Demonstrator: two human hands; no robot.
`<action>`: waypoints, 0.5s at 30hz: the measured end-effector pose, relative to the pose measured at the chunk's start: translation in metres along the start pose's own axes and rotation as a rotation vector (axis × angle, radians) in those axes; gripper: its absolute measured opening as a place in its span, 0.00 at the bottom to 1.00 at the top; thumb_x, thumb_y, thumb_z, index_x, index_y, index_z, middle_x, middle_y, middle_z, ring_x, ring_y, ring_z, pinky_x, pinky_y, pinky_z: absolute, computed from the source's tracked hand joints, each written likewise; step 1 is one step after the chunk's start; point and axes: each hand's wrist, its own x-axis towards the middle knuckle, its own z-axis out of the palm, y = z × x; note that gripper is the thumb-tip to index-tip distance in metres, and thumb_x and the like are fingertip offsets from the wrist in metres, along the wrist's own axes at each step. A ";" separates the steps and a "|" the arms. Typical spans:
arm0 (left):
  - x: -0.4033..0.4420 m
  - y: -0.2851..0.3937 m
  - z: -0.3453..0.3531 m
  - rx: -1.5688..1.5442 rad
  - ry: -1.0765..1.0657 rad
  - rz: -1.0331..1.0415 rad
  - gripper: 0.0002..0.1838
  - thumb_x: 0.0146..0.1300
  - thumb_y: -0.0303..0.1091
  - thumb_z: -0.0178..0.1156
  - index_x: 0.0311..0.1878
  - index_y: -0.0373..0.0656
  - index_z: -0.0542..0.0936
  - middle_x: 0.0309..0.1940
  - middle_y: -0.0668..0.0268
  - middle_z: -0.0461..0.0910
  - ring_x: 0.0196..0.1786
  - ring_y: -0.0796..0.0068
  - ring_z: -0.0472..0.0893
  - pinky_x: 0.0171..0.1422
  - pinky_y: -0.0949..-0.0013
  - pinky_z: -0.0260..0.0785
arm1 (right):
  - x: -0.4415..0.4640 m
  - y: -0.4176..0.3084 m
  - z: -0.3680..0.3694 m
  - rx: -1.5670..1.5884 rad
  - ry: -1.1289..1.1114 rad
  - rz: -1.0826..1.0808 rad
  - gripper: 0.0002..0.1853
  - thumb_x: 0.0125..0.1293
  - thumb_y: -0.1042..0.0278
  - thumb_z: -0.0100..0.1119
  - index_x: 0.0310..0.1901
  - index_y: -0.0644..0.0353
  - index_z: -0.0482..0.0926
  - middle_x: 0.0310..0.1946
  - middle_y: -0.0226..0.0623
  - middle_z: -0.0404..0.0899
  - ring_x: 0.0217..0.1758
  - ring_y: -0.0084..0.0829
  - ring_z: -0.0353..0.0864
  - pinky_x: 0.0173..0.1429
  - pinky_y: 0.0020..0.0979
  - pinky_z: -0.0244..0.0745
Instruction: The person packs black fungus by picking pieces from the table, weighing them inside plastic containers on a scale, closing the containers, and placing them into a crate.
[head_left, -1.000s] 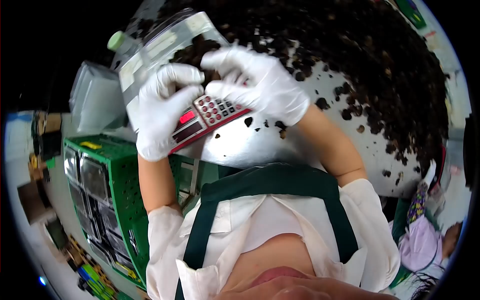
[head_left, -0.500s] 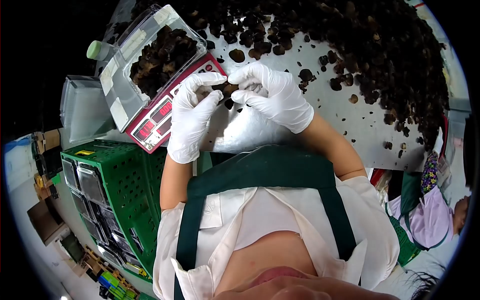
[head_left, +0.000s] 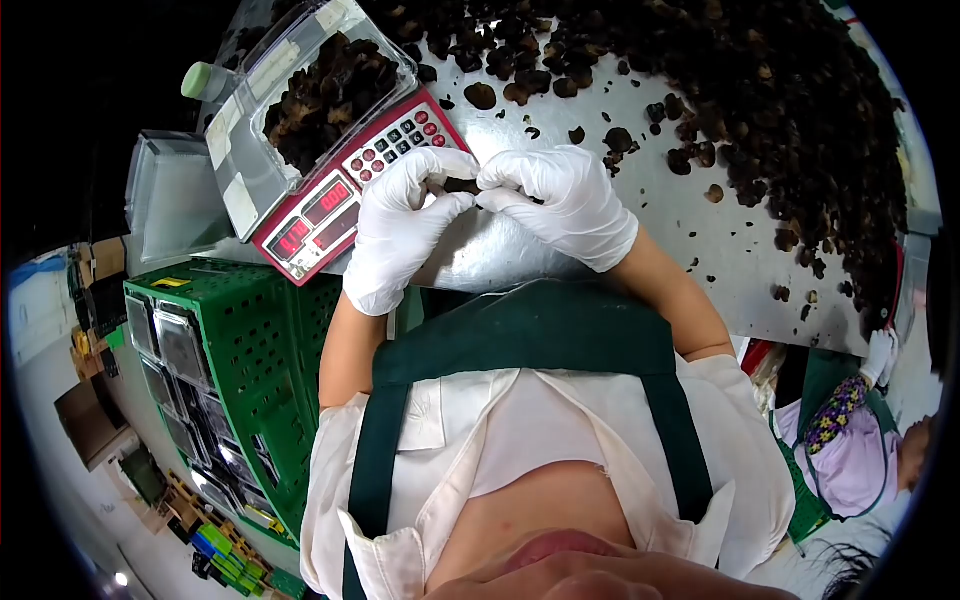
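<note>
My left hand, in a white glove, pinches one side of a small dark brown piece near the table's front edge. Its other side is between the closed fingertips of my right hand, also gloved. Left of them a red and white scale shows lit red digits. On the scale sits an open clear plastic container holding a heap of dark, crinkled pieces.
Dark pieces spread in a large pile over the metal table. Stacked clear containers and a green-capped bottle stand left, above a green crate. A co-worker is at the lower right.
Both hands have moved down and away from over the scale, uncovering the filled container and digits. The small piece now shows between my fingertips. The co-worker's arm has shifted.
</note>
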 end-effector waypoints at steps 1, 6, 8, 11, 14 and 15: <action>0.000 -0.001 0.000 0.014 -0.024 0.013 0.17 0.61 0.13 0.66 0.52 0.38 0.85 0.46 0.69 0.86 0.47 0.83 0.81 0.53 0.77 0.75 | -0.001 0.000 -0.002 -0.006 -0.032 0.011 0.08 0.62 0.69 0.73 0.42 0.55 0.84 0.28 0.36 0.83 0.29 0.35 0.85 0.35 0.32 0.78; -0.002 -0.008 -0.002 -0.097 -0.064 -0.021 0.17 0.58 0.11 0.66 0.50 0.37 0.84 0.46 0.67 0.86 0.49 0.81 0.82 0.56 0.74 0.76 | -0.004 -0.003 -0.012 0.095 -0.144 0.109 0.06 0.64 0.72 0.73 0.39 0.59 0.84 0.25 0.33 0.84 0.27 0.22 0.84 0.32 0.25 0.76; -0.003 -0.017 -0.002 -0.245 -0.050 -0.014 0.18 0.56 0.10 0.66 0.49 0.38 0.84 0.47 0.66 0.86 0.50 0.79 0.82 0.59 0.71 0.77 | 0.004 -0.012 -0.025 0.736 -0.133 0.618 0.04 0.66 0.73 0.70 0.38 0.58 0.83 0.25 0.31 0.83 0.27 0.18 0.82 0.31 0.23 0.75; -0.004 -0.027 -0.006 -0.298 0.008 -0.014 0.20 0.56 0.10 0.67 0.50 0.39 0.84 0.47 0.66 0.86 0.49 0.79 0.82 0.59 0.71 0.77 | -0.005 0.014 -0.032 0.635 0.035 0.685 0.15 0.68 0.64 0.69 0.53 0.60 0.84 0.39 0.34 0.84 0.31 0.22 0.82 0.39 0.25 0.79; -0.007 -0.027 -0.003 -0.289 0.040 -0.077 0.19 0.57 0.12 0.68 0.51 0.40 0.83 0.48 0.67 0.85 0.48 0.80 0.82 0.56 0.73 0.76 | -0.007 0.035 -0.037 -0.589 -0.005 -0.119 0.20 0.71 0.61 0.67 0.60 0.60 0.81 0.46 0.35 0.83 0.40 0.23 0.83 0.49 0.24 0.78; -0.009 -0.025 -0.004 -0.262 0.046 -0.068 0.18 0.57 0.13 0.68 0.50 0.40 0.83 0.47 0.67 0.85 0.48 0.81 0.81 0.54 0.75 0.76 | -0.009 0.033 -0.034 -0.564 -0.015 -0.139 0.20 0.71 0.61 0.67 0.60 0.60 0.81 0.46 0.35 0.83 0.40 0.23 0.83 0.49 0.24 0.78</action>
